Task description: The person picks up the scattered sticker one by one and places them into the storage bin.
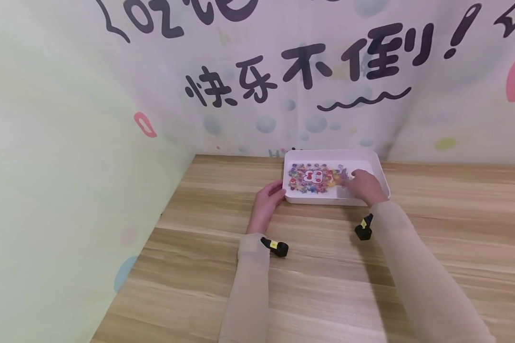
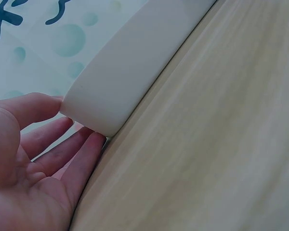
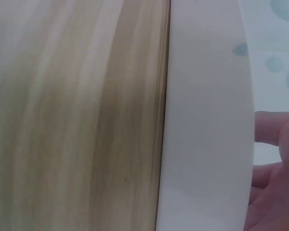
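A white rectangular tray (image 1: pixel 313 200) stands on the table near the wall. Inside it lies a clear packet of small colourful pieces (image 1: pixel 302 186), with a white bunny figure in its middle. My left hand (image 1: pixel 267 202) is at the tray's front left corner; the left wrist view has its thumb and fairly straight fingertips touching that corner. Over the tray's right side reaches my right hand (image 1: pixel 366 185), its fingertips right at the packet's right end. The tray wall (image 3: pixel 209 120) hides those fingertips in the right wrist view, so I cannot tell whether they pinch the packet.
The tray rests on a wood-grain table (image 1: pixel 317 286). Behind it hangs a pale printed wall cloth (image 1: pixel 249 128) with black lettering, and another pale wall (image 1: pixel 68 166) borders the table's left side. Black wrist cameras (image 1: pixel 279 248) hang beside both sleeves.
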Action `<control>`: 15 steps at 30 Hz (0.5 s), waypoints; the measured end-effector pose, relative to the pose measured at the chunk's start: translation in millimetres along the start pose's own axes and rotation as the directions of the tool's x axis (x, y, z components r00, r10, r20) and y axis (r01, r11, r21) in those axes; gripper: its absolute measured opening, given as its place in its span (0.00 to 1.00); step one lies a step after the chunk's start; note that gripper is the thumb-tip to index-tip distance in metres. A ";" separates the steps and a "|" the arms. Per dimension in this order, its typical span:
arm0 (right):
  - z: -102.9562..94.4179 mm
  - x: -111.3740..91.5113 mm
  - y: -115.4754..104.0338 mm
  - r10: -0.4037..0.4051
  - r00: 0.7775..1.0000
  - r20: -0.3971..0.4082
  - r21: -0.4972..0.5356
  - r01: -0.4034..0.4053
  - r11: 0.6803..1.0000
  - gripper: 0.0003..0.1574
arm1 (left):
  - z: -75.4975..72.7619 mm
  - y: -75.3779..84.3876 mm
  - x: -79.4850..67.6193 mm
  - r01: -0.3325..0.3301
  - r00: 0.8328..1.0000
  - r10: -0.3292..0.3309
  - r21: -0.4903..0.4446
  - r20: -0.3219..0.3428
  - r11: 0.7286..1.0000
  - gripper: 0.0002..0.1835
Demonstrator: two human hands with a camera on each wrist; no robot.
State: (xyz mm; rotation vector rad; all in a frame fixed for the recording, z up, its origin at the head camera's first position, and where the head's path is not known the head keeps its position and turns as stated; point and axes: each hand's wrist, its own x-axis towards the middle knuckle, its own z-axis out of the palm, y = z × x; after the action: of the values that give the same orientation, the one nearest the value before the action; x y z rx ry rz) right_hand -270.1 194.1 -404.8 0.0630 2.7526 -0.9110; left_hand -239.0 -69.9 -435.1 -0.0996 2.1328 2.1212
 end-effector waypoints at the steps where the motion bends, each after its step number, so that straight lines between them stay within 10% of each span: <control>1: -0.6 -0.1 0.2 0.001 1.000 0.005 -0.007 -0.001 1.000 0.38 | -0.6 -2.0 1.7 0.001 1.000 -0.001 -0.012 0.001 1.000 0.22; 15: -11.4 -6.6 12.9 -0.147 0.987 -0.067 -0.072 0.142 0.987 0.28 | -3.1 -22.7 15.3 -0.016 0.999 0.015 -0.027 -0.037 0.999 0.21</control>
State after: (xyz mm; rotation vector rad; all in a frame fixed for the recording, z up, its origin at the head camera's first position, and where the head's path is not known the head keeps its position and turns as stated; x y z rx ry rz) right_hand -264.7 211.5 -402.0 -0.1195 2.8832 -0.8666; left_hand -251.1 -72.5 -459.7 -0.1255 2.1313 2.1746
